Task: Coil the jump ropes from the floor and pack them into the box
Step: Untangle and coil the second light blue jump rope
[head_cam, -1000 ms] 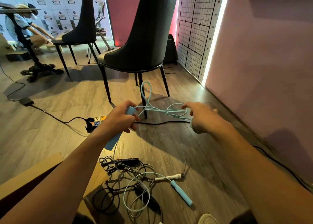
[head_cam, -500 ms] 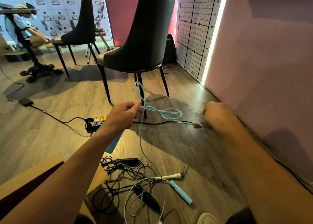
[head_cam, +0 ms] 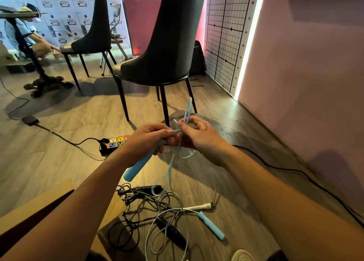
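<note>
Two bare forearms (head_cam: 88, 193) — left hand (head_cam: 150, 137), right hand (head_cam: 201, 137) both bare

Single wide-angle head-worn view, forward and down, close over left hand (head_cam: 149, 138) and right hand (head_cam: 199, 137).

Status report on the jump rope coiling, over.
Left hand grips blue handle, right hand pinches its rope loop. Other blue handle lies amid tangled ropes. Chair leg just beyond the hands.
</note>
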The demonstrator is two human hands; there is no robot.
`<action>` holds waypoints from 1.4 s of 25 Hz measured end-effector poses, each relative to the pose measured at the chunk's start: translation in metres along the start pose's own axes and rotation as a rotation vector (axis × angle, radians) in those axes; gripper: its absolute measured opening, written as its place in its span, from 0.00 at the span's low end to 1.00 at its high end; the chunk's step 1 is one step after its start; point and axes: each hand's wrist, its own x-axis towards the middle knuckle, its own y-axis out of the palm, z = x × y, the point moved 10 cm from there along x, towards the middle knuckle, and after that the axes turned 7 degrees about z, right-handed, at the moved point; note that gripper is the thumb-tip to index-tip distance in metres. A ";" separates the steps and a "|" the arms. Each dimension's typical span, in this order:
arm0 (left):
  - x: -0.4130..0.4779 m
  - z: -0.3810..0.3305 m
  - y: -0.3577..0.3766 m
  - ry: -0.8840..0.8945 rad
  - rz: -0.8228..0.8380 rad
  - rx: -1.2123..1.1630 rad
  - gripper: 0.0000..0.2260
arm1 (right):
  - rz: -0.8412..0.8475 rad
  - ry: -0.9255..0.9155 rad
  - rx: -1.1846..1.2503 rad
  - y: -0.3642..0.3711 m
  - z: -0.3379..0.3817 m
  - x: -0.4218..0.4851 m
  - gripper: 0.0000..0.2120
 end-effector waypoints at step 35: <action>0.002 0.044 0.004 -0.332 -0.024 -0.204 0.06 | -0.105 0.122 0.059 -0.013 -0.022 0.004 0.13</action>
